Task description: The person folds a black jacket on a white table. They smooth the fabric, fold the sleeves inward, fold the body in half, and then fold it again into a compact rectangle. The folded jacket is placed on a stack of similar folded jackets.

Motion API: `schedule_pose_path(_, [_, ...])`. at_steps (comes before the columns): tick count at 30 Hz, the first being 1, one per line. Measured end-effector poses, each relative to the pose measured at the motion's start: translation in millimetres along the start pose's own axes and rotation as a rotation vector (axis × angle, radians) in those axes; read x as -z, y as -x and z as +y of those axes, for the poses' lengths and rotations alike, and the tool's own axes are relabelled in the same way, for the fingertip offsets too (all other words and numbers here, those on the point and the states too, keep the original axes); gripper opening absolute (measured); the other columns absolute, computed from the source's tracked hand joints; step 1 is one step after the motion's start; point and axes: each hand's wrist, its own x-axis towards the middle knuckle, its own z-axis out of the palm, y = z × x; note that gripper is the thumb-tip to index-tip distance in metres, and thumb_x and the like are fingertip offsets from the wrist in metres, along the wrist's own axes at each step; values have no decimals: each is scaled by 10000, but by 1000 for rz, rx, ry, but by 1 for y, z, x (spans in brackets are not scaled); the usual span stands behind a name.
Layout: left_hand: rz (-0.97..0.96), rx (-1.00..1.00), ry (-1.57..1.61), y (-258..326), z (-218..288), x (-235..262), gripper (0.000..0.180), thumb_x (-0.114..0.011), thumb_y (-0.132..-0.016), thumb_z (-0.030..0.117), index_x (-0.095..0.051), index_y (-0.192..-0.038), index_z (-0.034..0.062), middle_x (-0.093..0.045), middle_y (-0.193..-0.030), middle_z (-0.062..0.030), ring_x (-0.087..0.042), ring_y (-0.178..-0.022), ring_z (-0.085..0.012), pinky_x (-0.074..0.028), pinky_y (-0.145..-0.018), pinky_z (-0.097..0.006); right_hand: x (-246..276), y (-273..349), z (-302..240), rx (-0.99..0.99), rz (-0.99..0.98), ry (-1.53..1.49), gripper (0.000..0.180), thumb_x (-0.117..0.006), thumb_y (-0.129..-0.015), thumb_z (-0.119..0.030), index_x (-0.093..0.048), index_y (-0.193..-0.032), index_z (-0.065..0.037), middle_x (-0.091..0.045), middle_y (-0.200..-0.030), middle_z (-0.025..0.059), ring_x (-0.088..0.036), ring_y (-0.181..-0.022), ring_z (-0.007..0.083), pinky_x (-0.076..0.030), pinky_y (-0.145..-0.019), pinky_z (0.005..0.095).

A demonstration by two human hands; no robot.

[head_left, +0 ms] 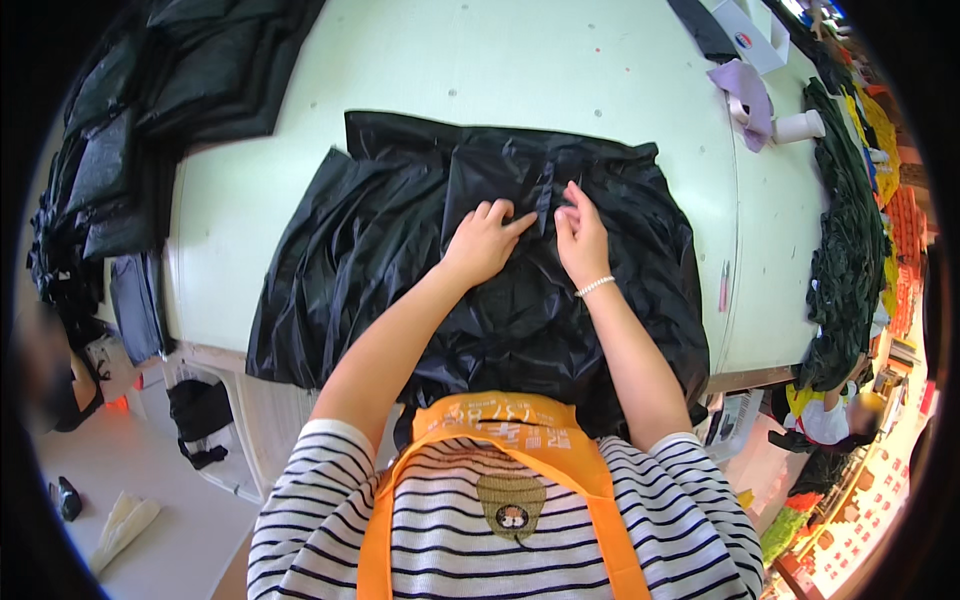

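Note:
A shiny black garment, gathered and wrinkled, lies spread on the pale table in front of me. A narrow black strip runs down its upper middle, between my two hands. My left hand rests on the fabric just left of this strip, fingers spread and the index finger pointing toward it. To the strip's right is my right hand, raised a little, with its fingers stretched forward and apart from the thumb. Nothing shows in either hand. The garment's near edge hangs down by my orange apron.
Black folded garments are stacked at the far left. Along the right edge lies a heap of dark cloth. A lilac cloth, a white spool and a white box sit far right. A pinkish pen lies nearer. People are at both sides.

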Motion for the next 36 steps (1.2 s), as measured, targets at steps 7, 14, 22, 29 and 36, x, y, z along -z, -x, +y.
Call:
schedule_pose_path(7, [83, -73, -146, 4, -6, -15, 491, -619, -798, 131, -566, -1278, 219, -510, -1103, -64, -508, -947, -254, -451, -803, -351, 41, 72, -18, 676, -817, 773, 614, -753, -702, -278, -541, -1262, -143, -496, -1328, 100, -416, -1275, 312, -312, -1076, 445])
schedule_pose_path(14, [-64, 363, 929, -13, -46, -2, 252, -652, -752, 75, -708, -998, 89, -614, -906, -104, -580, -912, -271, -487, -804, -357, -9, 7, 7, -85, -363, 486, 313, -625, -825, -346, -654, -797, -36, -627, -752, 223, -615, -782, 408, -483, -671, 465])
schedule_pose_path(22, [-148, -246, -282, 34, 21, 28, 386, -706, -717, 229, -616, -1080, 132, -591, -1059, -6, -535, -1017, -171, -405, -875, -320, -8, -7, 4, -248, -392, 622, 313, -629, -727, -307, -657, -758, 3, -642, -810, 239, -618, -786, 405, -495, -715, 442])
schedule_pose_path(29, [3, -45, 297, 22, -28, 7, 270, -688, -747, 202, -675, -989, 84, -689, -884, -102, -644, -856, -294, -489, -763, -390, -10, 33, -31, 613, -213, 605, 214, -674, -793, -211, -605, -942, -74, -606, -911, 63, -573, -885, 261, -424, -782, 375])
schedule_pose_path(36, [90, 191, 12, 2, -4, 28, 225, -747, -693, 149, -607, -853, 75, -642, -834, -49, -598, -813, -253, -459, -698, -351, -20, -7, -6, -74, -309, 392, 208, -731, -766, -234, -595, -826, -89, -668, -766, 96, -648, -744, 322, -499, -648, 396])
